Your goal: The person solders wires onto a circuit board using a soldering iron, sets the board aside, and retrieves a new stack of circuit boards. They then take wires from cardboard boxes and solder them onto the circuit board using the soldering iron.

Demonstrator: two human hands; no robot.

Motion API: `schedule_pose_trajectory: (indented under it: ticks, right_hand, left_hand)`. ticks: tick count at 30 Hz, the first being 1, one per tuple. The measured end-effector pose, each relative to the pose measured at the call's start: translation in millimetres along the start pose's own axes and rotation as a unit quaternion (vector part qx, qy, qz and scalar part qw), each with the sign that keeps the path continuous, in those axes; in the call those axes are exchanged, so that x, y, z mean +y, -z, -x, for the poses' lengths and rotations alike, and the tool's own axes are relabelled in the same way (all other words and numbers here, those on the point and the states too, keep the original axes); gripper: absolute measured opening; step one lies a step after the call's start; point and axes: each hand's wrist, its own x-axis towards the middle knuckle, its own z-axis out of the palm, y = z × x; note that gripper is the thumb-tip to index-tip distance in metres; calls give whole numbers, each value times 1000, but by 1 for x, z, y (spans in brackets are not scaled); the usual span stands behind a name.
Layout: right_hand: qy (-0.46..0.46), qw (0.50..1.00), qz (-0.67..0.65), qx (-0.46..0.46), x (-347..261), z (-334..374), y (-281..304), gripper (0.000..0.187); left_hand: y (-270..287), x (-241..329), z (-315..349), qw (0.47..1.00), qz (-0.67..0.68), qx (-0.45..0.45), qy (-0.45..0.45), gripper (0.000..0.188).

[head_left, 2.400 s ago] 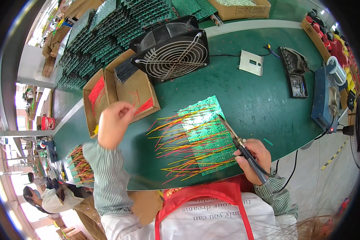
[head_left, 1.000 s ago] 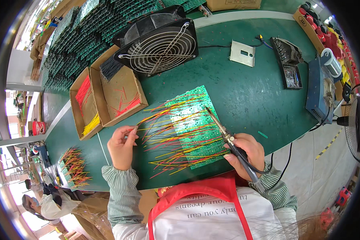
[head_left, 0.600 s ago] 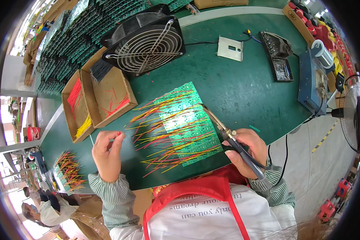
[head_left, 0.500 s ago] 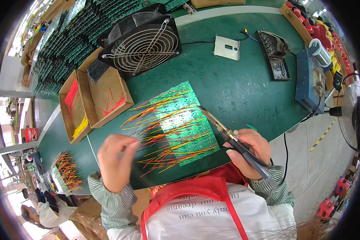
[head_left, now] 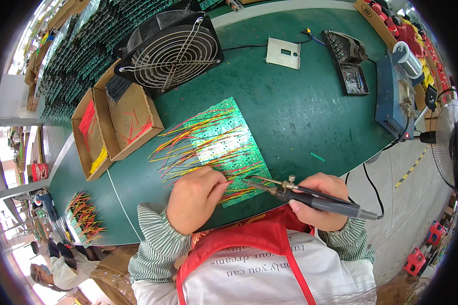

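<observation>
A green circuit board (head_left: 247, 140) lies on the bench in front of me, with rows of red, yellow and black wires (head_left: 180, 142) trailing off its left side. My left hand (head_left: 196, 198) is over the lower-left wires, thumb and forefinger pinched on what looks like a thin wire. Its other fingers are curled in. My right hand (head_left: 323, 203) grips a soldering iron (head_left: 310, 200) with a thin metal feed tube along its top. The iron's tip is over the lower part of the board, close to my left fingertips; whether it touches is too small to tell.
Cardboard trays (head_left: 130, 145) of cut wires sit left, beside a black fan (head_left: 175, 56). Stacked boards (head_left: 76, 66) stand behind. A blue soldering station (head_left: 392, 96), a solder spool (head_left: 407, 60) and a black iron stand (head_left: 348, 61) are right. A wired board (head_left: 84, 218) lies far left.
My left hand has moved right and onto the wires at the board. The soldering iron has swung down from the board's upper right to its lower part, lying flatter. The view has shifted slightly.
</observation>
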Motion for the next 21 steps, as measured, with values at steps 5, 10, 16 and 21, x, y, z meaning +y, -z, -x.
schedule_pose_trajectory:
  ticks: [5, 10, 16, 21]
  right_hand:
    - [-17, 999, -28, -27, 2, -7, -10, 19]
    - [-15, 999, -27, -28, 4, -9, -13, 19]
    - [-16, 999, -27, -32, 5, -12, -15, 19]
    - [-1, 999, -16, -36, 2, -13, -11, 19]
  left_hand:
    - [1, -2, -2, 1000, 16, -13, 10, 10]
    - [2, -5, -3, 999, 25, -18, 12, 9]
    - [2, -7, -4, 999, 27, -23, 5, 8]
    - [1, -7, -5, 1000, 20, -24, 5, 8]
